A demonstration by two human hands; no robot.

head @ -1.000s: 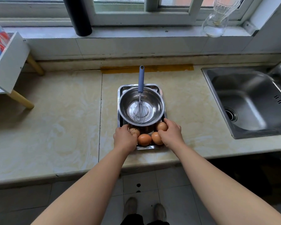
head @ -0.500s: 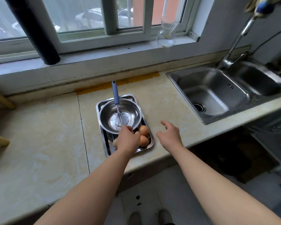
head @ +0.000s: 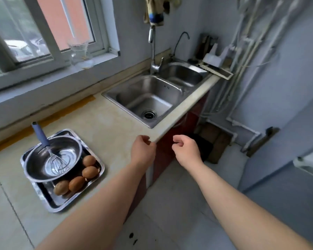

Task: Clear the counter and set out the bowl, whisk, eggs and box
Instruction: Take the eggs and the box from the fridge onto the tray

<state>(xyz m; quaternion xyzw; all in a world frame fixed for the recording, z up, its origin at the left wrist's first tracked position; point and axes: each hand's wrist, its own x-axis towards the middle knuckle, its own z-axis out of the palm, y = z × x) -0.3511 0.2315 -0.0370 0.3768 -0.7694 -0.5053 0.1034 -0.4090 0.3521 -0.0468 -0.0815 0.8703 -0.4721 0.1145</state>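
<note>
My left hand (head: 142, 152) hangs at the centre of the frame over the front edge of the counter (head: 108, 127), fingers loosely curled with nothing in them. My right hand (head: 186, 150) floats just right of it, past the counter edge and above the floor, likewise half curled and empty. Neither hand touches anything that I can see.

Well to the lower left sits the metal tray (head: 49, 204), flat on the counter. The steel bowl (head: 38, 170) rests in its upper part, tilted a little, with the whisk (head: 49, 148) inside; its wires lie on the bowl bottom and its blue handle leans out over the rim toward the upper left. Four brown eggs (head: 89, 171) lie in the tray, curving around the bowl's lower right side.

Above centre, the double sink (head: 126, 94) is set into the counter, with the tap behind it.
</note>
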